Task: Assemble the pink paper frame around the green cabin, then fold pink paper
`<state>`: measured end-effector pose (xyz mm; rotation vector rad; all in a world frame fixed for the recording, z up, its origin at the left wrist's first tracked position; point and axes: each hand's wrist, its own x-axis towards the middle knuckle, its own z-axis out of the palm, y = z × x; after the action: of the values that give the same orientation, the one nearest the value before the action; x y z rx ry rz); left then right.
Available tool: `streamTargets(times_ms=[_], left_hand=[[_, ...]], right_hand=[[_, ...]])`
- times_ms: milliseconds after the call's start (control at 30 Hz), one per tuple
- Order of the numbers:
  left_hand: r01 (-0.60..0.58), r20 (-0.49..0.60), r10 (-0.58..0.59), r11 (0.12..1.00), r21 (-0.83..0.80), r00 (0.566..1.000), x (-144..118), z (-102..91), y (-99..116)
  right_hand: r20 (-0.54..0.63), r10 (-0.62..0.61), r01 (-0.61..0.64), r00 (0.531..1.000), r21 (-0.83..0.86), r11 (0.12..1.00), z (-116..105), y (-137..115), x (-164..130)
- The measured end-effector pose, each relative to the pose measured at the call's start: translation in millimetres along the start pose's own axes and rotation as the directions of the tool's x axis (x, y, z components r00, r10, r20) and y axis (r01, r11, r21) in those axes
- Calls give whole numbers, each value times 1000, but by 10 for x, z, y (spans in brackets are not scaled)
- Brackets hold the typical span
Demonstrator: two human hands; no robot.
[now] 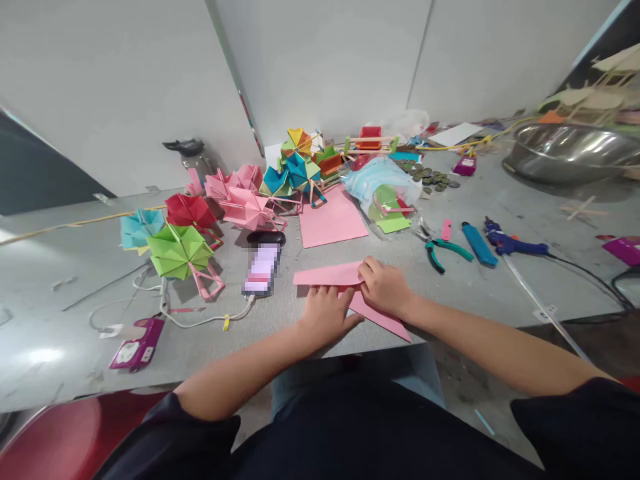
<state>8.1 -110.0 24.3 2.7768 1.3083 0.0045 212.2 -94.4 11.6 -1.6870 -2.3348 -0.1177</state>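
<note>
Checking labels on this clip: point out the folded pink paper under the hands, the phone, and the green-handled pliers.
Folded pink paper [327,274], head view, on the upper flap left of the hands.
Phone [262,268], head view, on the middle of its screen.
Green-handled pliers [453,249], head view, on the upper handle.
</note>
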Motion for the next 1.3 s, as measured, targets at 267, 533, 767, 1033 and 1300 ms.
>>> streamTargets(times_ms=[267,533,767,1033,1300], left_hand=[[-216,-355,257,964,152,899,-260,-77,-182],[-97,90,92,994,48,992,-361,18,-364],[-129,135,119,989,72,984,-404,40,-228],[-184,119,176,981,65,977,-419,20,-162],[-389,-31,388,921,-9,921,-487,92,-226]], right_hand=[[-80,-196,192,977,-55,980,81,158,39],[-127,-329,321,936,-76,944,49,454,160],[-318,-551,538,772,-134,832,-105,606,133],[-176,-322,347,930,136,928,-30,-78,270],[26,-415,410,909,111,905,149,-122,198]])
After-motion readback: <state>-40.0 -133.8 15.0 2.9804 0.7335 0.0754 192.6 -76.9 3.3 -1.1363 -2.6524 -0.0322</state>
